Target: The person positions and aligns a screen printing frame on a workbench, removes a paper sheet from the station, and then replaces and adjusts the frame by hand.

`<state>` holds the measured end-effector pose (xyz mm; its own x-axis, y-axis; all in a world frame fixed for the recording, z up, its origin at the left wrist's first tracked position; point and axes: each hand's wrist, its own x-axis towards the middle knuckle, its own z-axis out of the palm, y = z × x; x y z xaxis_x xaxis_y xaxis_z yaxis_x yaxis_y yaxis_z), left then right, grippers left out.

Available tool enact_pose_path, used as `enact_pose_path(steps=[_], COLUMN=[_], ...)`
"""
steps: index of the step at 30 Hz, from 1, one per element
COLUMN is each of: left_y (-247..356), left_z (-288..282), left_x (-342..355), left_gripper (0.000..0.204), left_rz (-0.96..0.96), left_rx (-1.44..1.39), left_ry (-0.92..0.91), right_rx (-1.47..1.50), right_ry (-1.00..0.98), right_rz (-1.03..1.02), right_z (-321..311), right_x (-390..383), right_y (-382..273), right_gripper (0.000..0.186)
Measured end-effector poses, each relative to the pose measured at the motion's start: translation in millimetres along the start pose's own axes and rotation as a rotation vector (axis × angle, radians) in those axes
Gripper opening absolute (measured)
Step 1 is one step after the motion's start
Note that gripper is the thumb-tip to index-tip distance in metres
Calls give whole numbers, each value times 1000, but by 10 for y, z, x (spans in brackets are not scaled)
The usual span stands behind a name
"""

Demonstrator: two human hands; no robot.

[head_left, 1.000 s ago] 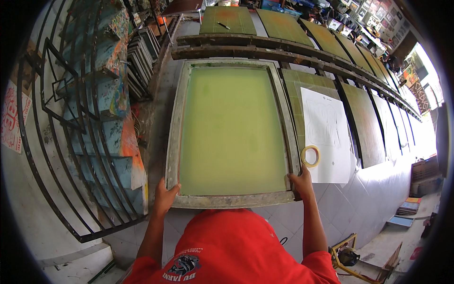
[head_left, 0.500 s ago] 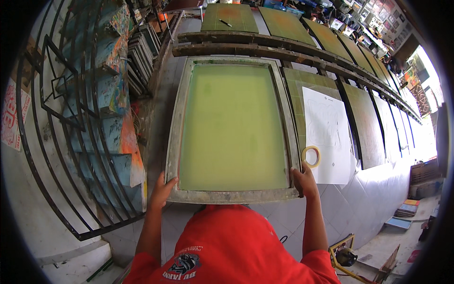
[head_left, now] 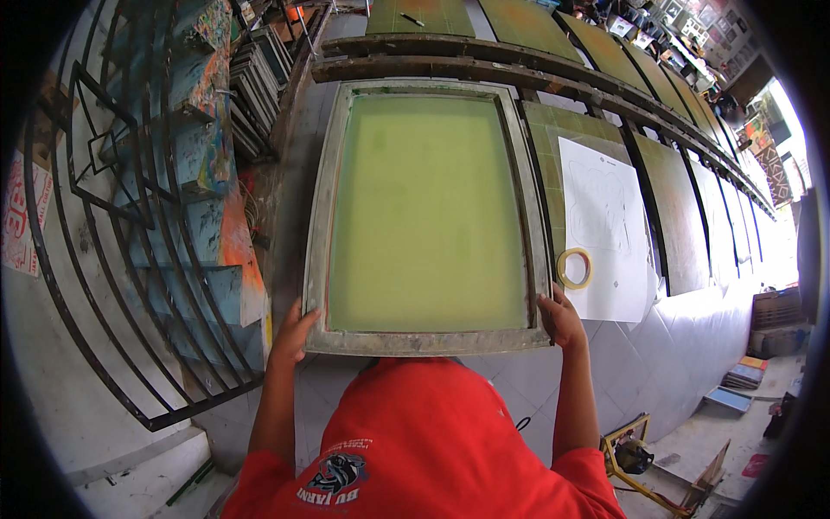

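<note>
Held out in front of me is a screen printing frame point(head_left: 430, 342), a worn grey rectangle stretched with yellow-green mesh. My left hand point(head_left: 295, 332) is closed around its near left corner, thumb on top. At the near right corner my right hand point(head_left: 564, 320) grips the side rail, its thumb also over the top and the other fingers partly hidden. Just beyond that hand, a roll of yellowish tape point(head_left: 575, 268) lies on a white sheet of paper point(head_left: 605, 225) with faint line drawings. The sheet rests over a green printing board point(head_left: 562, 130).
Dark rails point(head_left: 450, 71) run across behind the frame, with several green boards point(head_left: 510, 30) beyond. To my left stand a black metal grille point(head_left: 156, 421), blue paint-stained shelves point(head_left: 207, 298) and a stack of frames point(head_left: 251, 104). A yellow metal stand point(head_left: 624, 450) is at the lower right.
The frame, still in both hands, sits slightly higher in the picture. The surroundings have shifted a little with the view. Both hands keep their grip.
</note>
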<state>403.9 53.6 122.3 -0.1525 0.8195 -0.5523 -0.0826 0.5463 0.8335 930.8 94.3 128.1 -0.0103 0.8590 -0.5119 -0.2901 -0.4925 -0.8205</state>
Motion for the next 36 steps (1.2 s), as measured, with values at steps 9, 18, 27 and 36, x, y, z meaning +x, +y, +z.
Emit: enact_pose_path(steps=[9,18,27,36], left_y=[82,51,-49,5], left_z=[65,110,113,175], left_x=[-90,-81,-44,-70], left_gripper=[52,46,42,37], left_rz=[16,56,46,66], left_rx=[-157,-186,-112,-197], left_ry=[-67,-81,-4,-35], right_rx=[26,23,-36,-11], right_ry=[-33,-19,-47,-7], right_rz=[-25,-22,7,-15], right_z=[136,-17,-2,-110], right_x=[-49,46,19,75], right_y=[-47,73,34,114], right_gripper=[52,51,50,57])
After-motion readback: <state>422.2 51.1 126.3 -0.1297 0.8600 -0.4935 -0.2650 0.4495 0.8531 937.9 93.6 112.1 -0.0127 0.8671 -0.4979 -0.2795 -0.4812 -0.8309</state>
